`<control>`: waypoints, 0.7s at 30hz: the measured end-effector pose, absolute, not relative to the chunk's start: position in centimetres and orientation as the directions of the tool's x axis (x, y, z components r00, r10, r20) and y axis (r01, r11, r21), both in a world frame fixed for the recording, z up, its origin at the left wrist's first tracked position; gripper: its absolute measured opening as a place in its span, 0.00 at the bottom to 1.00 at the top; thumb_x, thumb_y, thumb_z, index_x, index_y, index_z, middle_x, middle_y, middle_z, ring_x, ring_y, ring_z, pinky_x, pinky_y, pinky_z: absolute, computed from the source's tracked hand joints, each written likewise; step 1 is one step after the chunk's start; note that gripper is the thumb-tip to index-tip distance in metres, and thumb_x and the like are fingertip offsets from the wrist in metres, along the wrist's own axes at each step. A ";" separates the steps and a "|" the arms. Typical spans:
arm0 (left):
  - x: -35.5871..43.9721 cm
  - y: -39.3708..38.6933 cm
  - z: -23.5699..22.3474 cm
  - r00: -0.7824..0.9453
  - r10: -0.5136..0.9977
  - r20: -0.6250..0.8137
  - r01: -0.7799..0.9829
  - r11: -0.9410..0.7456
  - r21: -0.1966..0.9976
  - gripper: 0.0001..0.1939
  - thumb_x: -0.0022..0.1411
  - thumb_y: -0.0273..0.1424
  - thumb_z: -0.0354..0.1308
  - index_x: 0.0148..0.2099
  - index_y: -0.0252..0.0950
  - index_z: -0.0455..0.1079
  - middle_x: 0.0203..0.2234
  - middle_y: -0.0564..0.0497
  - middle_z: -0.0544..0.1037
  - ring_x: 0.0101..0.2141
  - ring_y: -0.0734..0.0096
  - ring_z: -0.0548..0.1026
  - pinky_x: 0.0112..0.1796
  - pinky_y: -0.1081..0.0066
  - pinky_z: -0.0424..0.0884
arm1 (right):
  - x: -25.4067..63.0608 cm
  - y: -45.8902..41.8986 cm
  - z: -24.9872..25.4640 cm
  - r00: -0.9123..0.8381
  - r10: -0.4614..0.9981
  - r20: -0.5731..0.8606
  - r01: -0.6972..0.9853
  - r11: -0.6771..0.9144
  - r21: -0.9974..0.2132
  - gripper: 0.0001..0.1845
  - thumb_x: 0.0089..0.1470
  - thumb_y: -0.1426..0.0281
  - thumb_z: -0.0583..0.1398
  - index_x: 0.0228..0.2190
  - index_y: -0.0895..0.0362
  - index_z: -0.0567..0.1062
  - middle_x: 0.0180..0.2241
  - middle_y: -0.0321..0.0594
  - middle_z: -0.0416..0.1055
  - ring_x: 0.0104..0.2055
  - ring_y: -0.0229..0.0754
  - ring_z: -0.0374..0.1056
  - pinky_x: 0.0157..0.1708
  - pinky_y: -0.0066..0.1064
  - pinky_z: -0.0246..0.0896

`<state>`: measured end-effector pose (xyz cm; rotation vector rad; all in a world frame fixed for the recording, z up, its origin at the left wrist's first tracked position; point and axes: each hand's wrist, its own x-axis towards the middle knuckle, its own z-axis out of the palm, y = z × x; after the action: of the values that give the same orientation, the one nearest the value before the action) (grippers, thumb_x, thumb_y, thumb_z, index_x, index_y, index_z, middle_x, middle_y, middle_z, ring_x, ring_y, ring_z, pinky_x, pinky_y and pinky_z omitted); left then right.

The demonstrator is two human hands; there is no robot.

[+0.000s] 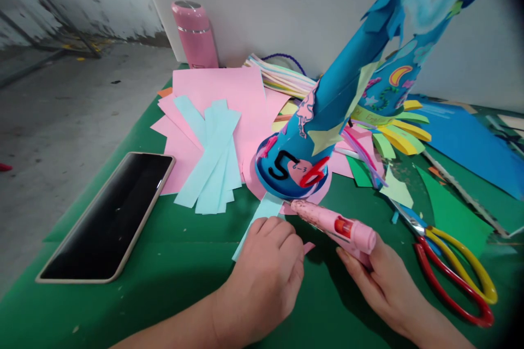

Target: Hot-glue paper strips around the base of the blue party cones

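Note:
A blue paper cone [327, 114] tilts to the right, its wide rim on a pink paper disc [250, 174]. It carries a black 5, a red 6 and paper cut-outs, with a fluffy light blue pipe cleaner [434, 8] at its top. My left hand [266, 272] is closed over a light blue paper strip [262, 217] whose upper end meets the cone's rim. A small pink scrap [310, 247] pokes out beside that hand. My right hand [388, 283] grips a pink glue gun [331, 223], its nozzle near the rim and the strip's end.
Light blue strips [215, 158] lie on pink sheets [221, 84] at left, near a phone [108, 215]. Behind stand a pink bottle [196, 35] and another decorated cone [393, 79]. Scissors [454, 272] and blue card [470, 139] are on the right of the green table [172, 283].

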<state>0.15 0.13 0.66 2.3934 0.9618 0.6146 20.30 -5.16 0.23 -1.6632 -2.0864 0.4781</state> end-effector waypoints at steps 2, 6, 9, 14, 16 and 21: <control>0.1 0.1 0.5 0.647 0.727 0.232 0.503 -0.635 0.586 0.13 0.61 0.25 0.42 0.25 0.33 0.61 0.24 0.48 0.66 0.27 0.69 0.62 0.30 0.64 0.60 | 20.3 -5.3 0.3 -0.188 0.976 0.114 0.822 0.220 -0.526 0.16 0.53 0.73 0.52 0.45 0.57 0.59 0.35 0.42 0.69 0.34 0.41 0.68 0.31 0.28 0.64; 0.1 0.1 0.3 0.648 0.727 0.225 0.503 -0.631 0.591 0.13 0.61 0.26 0.42 0.26 0.33 0.61 0.24 0.48 0.66 0.28 0.69 0.62 0.31 0.64 0.60 | 20.4 -5.4 0.3 -0.184 0.979 0.092 0.827 0.205 -0.524 0.17 0.53 0.73 0.52 0.46 0.57 0.59 0.36 0.42 0.68 0.35 0.40 0.68 0.32 0.28 0.63; 0.1 0.0 0.3 0.647 0.727 0.230 0.499 -0.632 0.593 0.13 0.61 0.26 0.41 0.26 0.33 0.61 0.24 0.48 0.66 0.28 0.68 0.62 0.31 0.64 0.60 | 20.5 -5.3 0.3 -0.184 0.978 0.099 0.825 0.209 -0.526 0.17 0.53 0.73 0.52 0.46 0.57 0.59 0.36 0.42 0.68 0.35 0.40 0.67 0.33 0.28 0.63; 0.1 -0.1 0.4 0.652 0.723 0.229 0.498 -0.636 0.589 0.13 0.61 0.26 0.41 0.26 0.33 0.60 0.24 0.48 0.66 0.28 0.68 0.62 0.30 0.64 0.60 | 20.5 -5.2 0.3 -0.183 0.977 0.113 0.816 0.215 -0.536 0.18 0.52 0.73 0.53 0.46 0.56 0.59 0.35 0.42 0.68 0.34 0.40 0.67 0.32 0.28 0.64; 0.0 0.0 0.4 0.650 0.723 0.234 0.495 -0.637 0.590 0.13 0.61 0.25 0.41 0.25 0.33 0.60 0.24 0.48 0.66 0.28 0.68 0.62 0.30 0.64 0.60 | 20.4 -5.2 0.3 -0.186 0.976 0.114 0.811 0.218 -0.542 0.18 0.52 0.74 0.52 0.46 0.56 0.59 0.35 0.42 0.68 0.34 0.40 0.67 0.32 0.28 0.64; 0.0 0.0 0.4 0.654 0.719 0.237 0.486 -0.639 0.596 0.13 0.61 0.25 0.41 0.25 0.33 0.60 0.23 0.49 0.65 0.27 0.69 0.62 0.30 0.65 0.60 | 20.4 -5.1 0.2 -0.195 0.975 0.111 0.816 0.223 -0.533 0.17 0.52 0.74 0.52 0.45 0.56 0.59 0.35 0.42 0.69 0.33 0.41 0.68 0.31 0.29 0.64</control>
<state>0.05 -0.02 0.43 2.3827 0.9379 0.6366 20.38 -5.10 0.23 -1.6501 -2.0796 0.5035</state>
